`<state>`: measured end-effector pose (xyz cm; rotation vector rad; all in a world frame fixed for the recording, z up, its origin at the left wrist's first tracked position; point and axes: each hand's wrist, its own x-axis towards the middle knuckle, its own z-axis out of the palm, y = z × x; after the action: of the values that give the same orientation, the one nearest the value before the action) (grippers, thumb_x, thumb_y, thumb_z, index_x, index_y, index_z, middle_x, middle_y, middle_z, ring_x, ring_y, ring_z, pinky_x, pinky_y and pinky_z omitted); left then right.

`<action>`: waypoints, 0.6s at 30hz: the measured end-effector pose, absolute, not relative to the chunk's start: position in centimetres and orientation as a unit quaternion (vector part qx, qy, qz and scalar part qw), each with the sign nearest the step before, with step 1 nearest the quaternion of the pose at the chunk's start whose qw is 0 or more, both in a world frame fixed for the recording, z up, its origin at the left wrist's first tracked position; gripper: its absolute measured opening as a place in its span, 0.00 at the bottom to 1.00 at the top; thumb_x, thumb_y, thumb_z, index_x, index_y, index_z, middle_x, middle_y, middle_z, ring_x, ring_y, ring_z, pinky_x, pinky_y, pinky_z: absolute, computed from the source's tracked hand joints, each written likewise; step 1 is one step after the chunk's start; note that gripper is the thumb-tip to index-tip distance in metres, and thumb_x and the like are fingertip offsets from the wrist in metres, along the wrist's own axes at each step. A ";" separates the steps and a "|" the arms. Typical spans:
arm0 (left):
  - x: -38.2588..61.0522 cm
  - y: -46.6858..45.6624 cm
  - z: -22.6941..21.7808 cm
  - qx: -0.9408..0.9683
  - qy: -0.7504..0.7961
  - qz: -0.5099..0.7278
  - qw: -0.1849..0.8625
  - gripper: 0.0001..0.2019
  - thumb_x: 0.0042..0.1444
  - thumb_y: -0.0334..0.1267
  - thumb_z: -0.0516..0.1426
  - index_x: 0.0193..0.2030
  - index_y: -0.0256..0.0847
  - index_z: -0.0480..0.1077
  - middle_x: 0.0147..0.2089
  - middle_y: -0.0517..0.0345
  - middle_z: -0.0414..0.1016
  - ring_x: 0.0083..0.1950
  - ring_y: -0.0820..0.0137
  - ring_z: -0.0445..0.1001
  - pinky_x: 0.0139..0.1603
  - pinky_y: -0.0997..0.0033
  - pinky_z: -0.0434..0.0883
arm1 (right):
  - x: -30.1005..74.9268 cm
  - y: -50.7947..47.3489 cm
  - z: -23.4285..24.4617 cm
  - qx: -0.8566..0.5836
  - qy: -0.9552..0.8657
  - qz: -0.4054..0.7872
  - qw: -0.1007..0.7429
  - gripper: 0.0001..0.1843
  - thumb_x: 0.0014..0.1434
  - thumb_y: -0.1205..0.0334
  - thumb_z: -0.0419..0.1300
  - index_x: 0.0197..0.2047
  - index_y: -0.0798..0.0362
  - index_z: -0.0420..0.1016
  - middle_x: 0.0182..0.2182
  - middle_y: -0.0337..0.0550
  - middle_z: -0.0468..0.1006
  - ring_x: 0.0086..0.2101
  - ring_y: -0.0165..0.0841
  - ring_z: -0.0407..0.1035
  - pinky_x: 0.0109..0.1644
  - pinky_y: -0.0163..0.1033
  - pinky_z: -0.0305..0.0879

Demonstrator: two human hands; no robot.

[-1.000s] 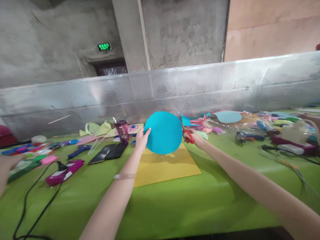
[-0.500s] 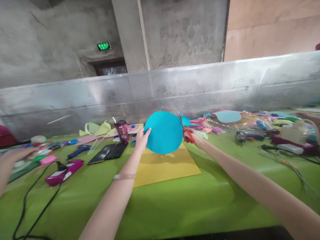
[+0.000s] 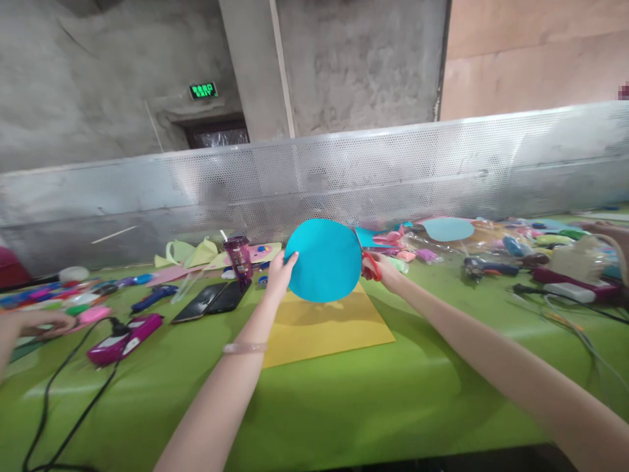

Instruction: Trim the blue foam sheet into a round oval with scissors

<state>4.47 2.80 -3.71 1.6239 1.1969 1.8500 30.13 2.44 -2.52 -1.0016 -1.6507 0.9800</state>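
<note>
My left hand (image 3: pixel 280 272) pinches the left edge of a round teal paper disc (image 3: pixel 324 259), held upright above the table. My right hand (image 3: pixel 386 270) grips red-handled scissors (image 3: pixel 369 263), whose blades meet the disc's right edge. Under both hands lies a yellow paper sheet (image 3: pixel 322 324) on the green table cover (image 3: pixel 314 400).
A purple cup (image 3: pixel 239 257), two dark phones (image 3: pixel 215 300) and a magenta glue gun (image 3: pixel 122 335) with a black cable lie to the left. Another person's hand (image 3: pixel 37 321) reaches among markers at far left. Craft clutter fills the right side. A perforated metal panel (image 3: pixel 344 177) backs the table.
The scissors have edged in against the disc's right edge. The other person's hand at far left has shifted over the markers. My left hand holds still.
</note>
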 end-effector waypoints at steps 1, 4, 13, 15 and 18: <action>4.5 2.8 -3.7 0.582 0.429 0.661 0.201 0.14 0.48 0.49 0.55 0.34 0.40 0.69 0.34 0.55 0.73 0.36 0.64 0.70 0.37 0.67 0.66 | 30.1 2.4 -2.5 -0.402 -0.675 0.402 0.471 0.04 0.47 0.66 0.51 0.22 0.53 0.61 0.17 0.37 0.67 0.19 0.26 0.62 0.21 0.31 0.56; 4.5 2.7 -3.7 0.584 0.429 0.659 0.200 0.14 0.48 0.49 0.55 0.34 0.40 0.69 0.34 0.55 0.73 0.36 0.64 0.70 0.37 0.67 0.65 | 30.1 2.3 -2.5 -0.391 -0.676 0.406 0.475 0.04 0.47 0.66 0.51 0.22 0.53 0.60 0.17 0.37 0.67 0.19 0.26 0.62 0.21 0.31 0.56; 4.5 2.6 -3.6 0.584 0.425 0.663 0.197 0.15 0.48 0.49 0.55 0.35 0.39 0.69 0.34 0.55 0.74 0.37 0.64 0.70 0.38 0.68 0.65 | 30.1 2.4 -2.5 -0.405 -0.672 0.400 0.475 0.02 0.46 0.65 0.51 0.23 0.53 0.61 0.16 0.36 0.67 0.19 0.26 0.62 0.20 0.31 0.55; 4.5 2.7 -3.7 0.582 0.418 0.667 0.207 0.15 0.48 0.49 0.55 0.35 0.39 0.69 0.35 0.54 0.74 0.37 0.64 0.70 0.38 0.67 0.65 | 30.1 2.3 -2.5 -0.409 -0.675 0.393 0.473 0.03 0.46 0.65 0.51 0.23 0.53 0.60 0.16 0.36 0.67 0.18 0.26 0.62 0.20 0.31 0.53; 4.5 2.8 -3.7 0.578 0.416 0.670 0.208 0.14 0.47 0.48 0.56 0.35 0.39 0.69 0.34 0.55 0.74 0.37 0.64 0.70 0.38 0.67 0.65 | 30.1 2.3 -2.6 -0.408 -0.681 0.385 0.470 0.04 0.47 0.65 0.51 0.22 0.53 0.60 0.16 0.36 0.66 0.18 0.26 0.61 0.19 0.31 0.52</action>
<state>4.49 2.77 -3.72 1.6097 1.1585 1.8644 30.05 2.26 -2.56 -1.0004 -1.6701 0.9441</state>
